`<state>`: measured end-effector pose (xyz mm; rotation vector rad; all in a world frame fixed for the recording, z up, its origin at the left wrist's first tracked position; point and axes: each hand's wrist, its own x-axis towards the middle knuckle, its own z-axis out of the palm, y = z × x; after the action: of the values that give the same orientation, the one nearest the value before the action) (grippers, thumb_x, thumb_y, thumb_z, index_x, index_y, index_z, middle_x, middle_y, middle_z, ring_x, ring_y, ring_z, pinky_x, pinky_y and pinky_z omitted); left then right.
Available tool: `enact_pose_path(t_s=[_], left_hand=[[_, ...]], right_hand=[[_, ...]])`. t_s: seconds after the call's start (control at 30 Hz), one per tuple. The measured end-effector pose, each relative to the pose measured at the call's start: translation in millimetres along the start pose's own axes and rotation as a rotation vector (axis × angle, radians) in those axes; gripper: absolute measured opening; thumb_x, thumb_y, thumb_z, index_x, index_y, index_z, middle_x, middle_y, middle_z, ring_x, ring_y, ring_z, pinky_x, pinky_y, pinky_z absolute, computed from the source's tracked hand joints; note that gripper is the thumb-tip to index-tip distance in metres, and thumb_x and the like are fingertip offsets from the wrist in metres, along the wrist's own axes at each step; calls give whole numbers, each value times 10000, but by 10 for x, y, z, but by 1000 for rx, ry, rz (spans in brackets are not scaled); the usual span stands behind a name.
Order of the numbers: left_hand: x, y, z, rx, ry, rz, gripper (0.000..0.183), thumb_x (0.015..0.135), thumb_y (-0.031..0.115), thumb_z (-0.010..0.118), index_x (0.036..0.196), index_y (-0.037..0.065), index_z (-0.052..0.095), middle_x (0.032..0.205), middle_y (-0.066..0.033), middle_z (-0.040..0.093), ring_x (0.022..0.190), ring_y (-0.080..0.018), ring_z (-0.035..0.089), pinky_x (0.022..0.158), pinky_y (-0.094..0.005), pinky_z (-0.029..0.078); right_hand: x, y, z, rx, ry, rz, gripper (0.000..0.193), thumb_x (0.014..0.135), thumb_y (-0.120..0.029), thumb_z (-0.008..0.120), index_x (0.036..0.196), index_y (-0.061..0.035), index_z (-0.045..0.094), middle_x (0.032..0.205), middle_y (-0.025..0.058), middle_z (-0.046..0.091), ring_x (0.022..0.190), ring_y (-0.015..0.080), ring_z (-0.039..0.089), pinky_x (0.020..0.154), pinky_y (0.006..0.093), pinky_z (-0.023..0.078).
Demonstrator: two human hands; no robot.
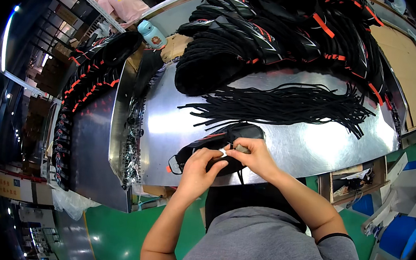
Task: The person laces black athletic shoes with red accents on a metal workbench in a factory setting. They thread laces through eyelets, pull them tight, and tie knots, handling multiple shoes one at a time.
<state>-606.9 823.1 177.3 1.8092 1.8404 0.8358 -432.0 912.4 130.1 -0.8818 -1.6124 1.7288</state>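
A black shoe upper [201, 147] with red trim and a red tab lies at the table's near edge, under both hands. My left hand [199, 168] is closed on its edge, with thumb and forefinger bent towards a small white piece [223, 152] between the hands. My right hand [258, 159] is closed around a short tan tool handle [241, 149]; its working end is hidden. The right fingertips almost meet the left ones at the white piece. A thin black lace [240, 176] hangs from the upper near my right hand. Just beyond lies a bundle of black laces [290, 105].
Shoe uppers are stacked at the back of the metal table [159, 163]; another curved row [90, 76] stands on the left. A light-blue bottle [152, 34] is at the back left. A wooden drawer [358, 182] juts out at right. Another person [122, 1] is far left.
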Motion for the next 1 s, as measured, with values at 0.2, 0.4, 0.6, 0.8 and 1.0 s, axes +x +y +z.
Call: enact_pose_path(t_s=[0.2, 0.4, 0.6, 0.8, 1.0], left_hand=[[-13, -33, 118, 149, 66, 56, 233, 763, 114, 822, 939, 35, 692, 864, -84, 675, 804, -270, 630, 735, -375, 502], [4, -24, 162, 229, 106, 77, 202, 785, 144, 810, 903, 47, 678, 822, -91, 642, 797, -286, 616, 716, -402, 493], [-1, -57, 187, 240, 143, 108, 256, 745, 108, 842, 916, 33, 666, 827, -86, 663, 755, -270, 627, 688, -375, 498], [-15, -64, 175, 192, 141, 130, 254, 738, 91, 844, 920, 26, 680, 816, -86, 662, 747, -269, 632, 672, -372, 495], [-48, -81, 129, 33, 29, 241, 216, 770, 47, 802, 958, 15, 699, 822, -117, 664, 751, -290, 634, 673, -384, 493]], right_hand=[[8, 14, 29, 0, -12, -16, 187, 915, -184, 717, 985, -10, 723, 792, 61, 709, 699, 74, 607, 653, 247, 488], [-140, -29, 22, -119, -7, -27, 273, 974, -199, 646, 1131, 0, 542, 785, 77, 661, 700, 143, 629, 650, 303, 494], [-408, 33, -14, -304, -29, 10, 165, 1016, -162, 572, 1032, -16, 497, 769, 92, 657, 704, 195, 661, 647, 329, 507], [-362, 35, -17, -340, -54, 49, 164, 1008, -151, 583, 1004, -8, 502, 739, 93, 665, 670, 203, 668, 622, 331, 509], [-295, -8, 94, -219, -19, 111, 202, 995, -165, 581, 1013, 17, 495, 721, 120, 673, 679, 245, 686, 635, 373, 524]])
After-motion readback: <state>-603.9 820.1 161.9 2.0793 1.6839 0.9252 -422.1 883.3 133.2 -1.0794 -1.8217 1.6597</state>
